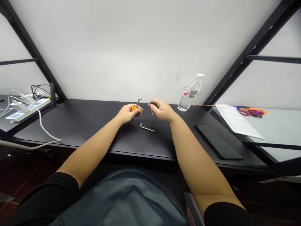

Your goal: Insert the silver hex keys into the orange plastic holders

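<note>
My left hand (pixel 127 113) is closed around an orange hex key holder (pixel 135 109). One L-shaped hex key (pixel 138 102) stands up out of the holder with its bent end pointing right. Several shorter key ends show beside and below the orange body. Just to the right, apart from the holder, my right hand (pixel 161 109) hovers with loosely bent fingers and a gap at the thumb; nothing shows in it. A larger loose hex key (pixel 147 128) lies on the black table (pixel 94 122) below and between my hands.
A water bottle (pixel 190 93) stands by the wall at the right. Nearer me lies a flat black tablet-like slab (pixel 218 141). A white padded sheet (pixel 237 121) overhangs the right side. A power strip (pixel 28 110) with white cables sits at the left, beside black frame posts.
</note>
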{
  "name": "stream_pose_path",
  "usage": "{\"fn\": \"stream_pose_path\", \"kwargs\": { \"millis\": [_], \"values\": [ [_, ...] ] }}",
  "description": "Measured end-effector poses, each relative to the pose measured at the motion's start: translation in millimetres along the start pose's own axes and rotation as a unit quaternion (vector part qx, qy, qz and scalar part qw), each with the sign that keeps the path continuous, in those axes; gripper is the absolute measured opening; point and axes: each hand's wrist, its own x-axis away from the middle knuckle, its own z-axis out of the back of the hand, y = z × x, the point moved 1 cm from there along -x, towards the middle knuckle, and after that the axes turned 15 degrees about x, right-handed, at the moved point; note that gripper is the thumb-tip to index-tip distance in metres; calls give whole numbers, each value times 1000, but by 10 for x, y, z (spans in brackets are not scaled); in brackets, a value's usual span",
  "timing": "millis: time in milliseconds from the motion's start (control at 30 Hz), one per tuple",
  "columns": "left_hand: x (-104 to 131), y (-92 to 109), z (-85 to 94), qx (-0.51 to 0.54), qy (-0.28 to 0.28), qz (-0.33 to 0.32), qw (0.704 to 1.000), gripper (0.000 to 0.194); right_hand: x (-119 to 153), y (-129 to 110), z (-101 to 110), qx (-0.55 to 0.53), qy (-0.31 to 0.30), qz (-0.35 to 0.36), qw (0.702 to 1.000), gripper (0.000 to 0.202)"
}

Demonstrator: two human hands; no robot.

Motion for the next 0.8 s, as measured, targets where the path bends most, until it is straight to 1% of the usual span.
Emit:
{"fn": "stream_pose_path", "kwargs": {
  "millis": [67, 100, 133, 167, 200, 300, 333, 367, 433, 533, 633, 800],
  "values": [
    [-7, -16, 10, -11, -7, 7, 1000, 34, -17, -26, -33, -12, 87, 6, 996, 36],
    [-10, -22, 16, -18, -9, 7, 1000, 33, -24, -55, -57, -10, 114, 13, 993, 41],
    [-13, -27, 23, -27, -11, 7, 1000, 33, -30, -91, -82, -5, 128, 23, 992, 44],
    [-15, -30, 30, -37, -13, 5, 999, 32, -33, -131, -105, 2, 129, 37, 991, 45],
    [-17, -30, 37, -47, -13, 1, 999, 32, -34, -171, -126, 11, 116, 55, 992, 45],
    [-19, -24, 57, -63, -17, -14, 998, 34, -24, -259, -160, 34, 23, 120, 992, 40],
    [-20, -22, 61, -61, -19, -15, 998, 34, -19, -267, -158, 39, 5, 130, 991, 40],
    [-20, -22, 63, -58, -20, -14, 998, 35, -16, -262, -149, 39, 6, 126, 991, 39],
    [-19, -23, 62, -55, -16, -8, 998, 35, -15, -224, -121, 17, 50, 88, 995, 39],
    [-8, -22, 37, -70, -17, -1, 997, 34, -29, -168, -107, -68, 115, 41, 990, 36],
    [15, -3, -7, -91, -32, -3, 995, 33, -53, -191, -145, -126, 143, 37, 981, 34],
    [46, 32, -64, -83, -68, -3, 994, 35, -80, -290, -233, -121, 167, 39, 978, 37]
  ]
}}
